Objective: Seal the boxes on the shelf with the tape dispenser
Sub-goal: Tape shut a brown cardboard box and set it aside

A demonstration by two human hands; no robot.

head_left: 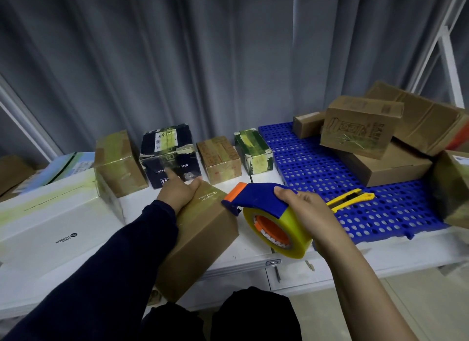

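A brown cardboard box [203, 229] lies on the white shelf [248, 254] in front of me, overhanging the front edge. My left hand [177, 192] rests on its far top end, fingers fairly straight, one pointing toward the black box [168, 154] behind. My right hand [308, 210] grips the blue and orange tape dispenser [256, 199] with its yellowish tape roll [276, 230], held just right of the brown box, its orange nose at the box's top right edge.
Several taped boxes stand in a row at the back of the shelf. A large white box [50, 224] lies at the left. A blue perforated mat [355, 201] at the right carries a yellow utility knife [350, 198] and a pile of brown boxes [375, 137].
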